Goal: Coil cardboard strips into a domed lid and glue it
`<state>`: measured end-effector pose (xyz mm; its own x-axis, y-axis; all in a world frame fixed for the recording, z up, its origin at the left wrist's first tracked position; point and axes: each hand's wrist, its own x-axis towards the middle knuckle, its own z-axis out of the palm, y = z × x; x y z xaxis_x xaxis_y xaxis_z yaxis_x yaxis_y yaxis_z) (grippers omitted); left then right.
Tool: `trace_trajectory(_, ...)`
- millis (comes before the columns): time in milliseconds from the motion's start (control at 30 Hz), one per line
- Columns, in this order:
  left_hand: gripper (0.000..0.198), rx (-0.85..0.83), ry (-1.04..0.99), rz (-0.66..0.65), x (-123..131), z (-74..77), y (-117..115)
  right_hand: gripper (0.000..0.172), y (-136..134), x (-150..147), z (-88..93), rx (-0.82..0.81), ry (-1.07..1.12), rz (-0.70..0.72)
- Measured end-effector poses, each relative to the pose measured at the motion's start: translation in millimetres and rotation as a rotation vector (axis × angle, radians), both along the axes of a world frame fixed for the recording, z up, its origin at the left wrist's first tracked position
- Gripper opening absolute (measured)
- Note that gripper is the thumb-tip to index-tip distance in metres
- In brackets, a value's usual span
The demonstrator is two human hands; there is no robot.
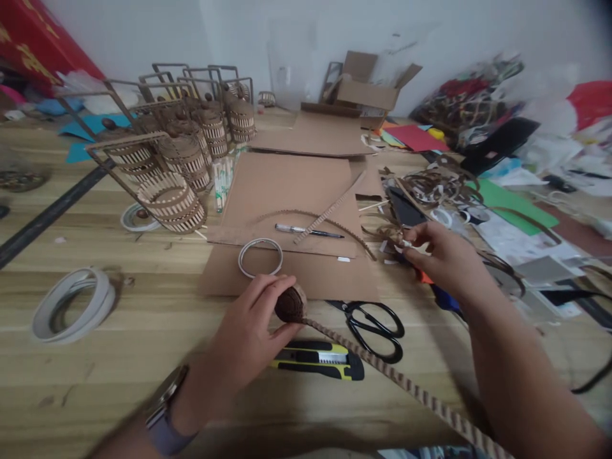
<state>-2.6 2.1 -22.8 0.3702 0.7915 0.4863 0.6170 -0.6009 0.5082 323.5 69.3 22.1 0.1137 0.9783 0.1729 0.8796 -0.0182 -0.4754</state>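
Observation:
My left hand (255, 322) is closed round a tight coil of corrugated cardboard strip (289, 306). The coil's loose tail (411, 386) runs off towards the lower right. Further right, my right hand (442, 255) pinches at a small pale, crumpled bit (401, 241) beside a pile of scraps; what exactly sits between the fingertips is blurred. Just below the coil lies a yellow and black utility knife (329, 361), partly behind the left hand and the strip. Black-handled scissors (375, 328) rest to its right. A roll of white tape (261, 257) stands just beyond the left hand.
Flat cardboard sheets (287, 182) carry a pen (310, 231) and loose strips. Several small cardboard buckets with frames (172, 201) crowd the back left. White tape rolls (71, 306) lie at left. Strip scraps (437, 182), a green sheet (511, 207) and an open box (366, 92) are beyond.

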Motion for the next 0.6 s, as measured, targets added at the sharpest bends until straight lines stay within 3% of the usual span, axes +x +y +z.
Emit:
trace_trajectory(167,0.055,-0.006,-0.007,0.004,0,-0.4,1,0.006,6,-2,-16.5,0.074,0.154,0.101)
trace_trajectory(300,0.057,-0.028,-0.032,0.009,0,0.9,1,0.02,7,-3,-19.6,0.188,0.088,0.068)
trace_trajectory(400,0.056,-0.045,-0.058,0.01,-1,1.9,1,0.019,7,-5,-18.4,0.297,0.034,0.03)
trace_trajectory(600,0.056,-0.07,-0.087,0.026,-3,1.9,1,0.015,9,-8,-21.1,0.364,-0.029,-0.1)
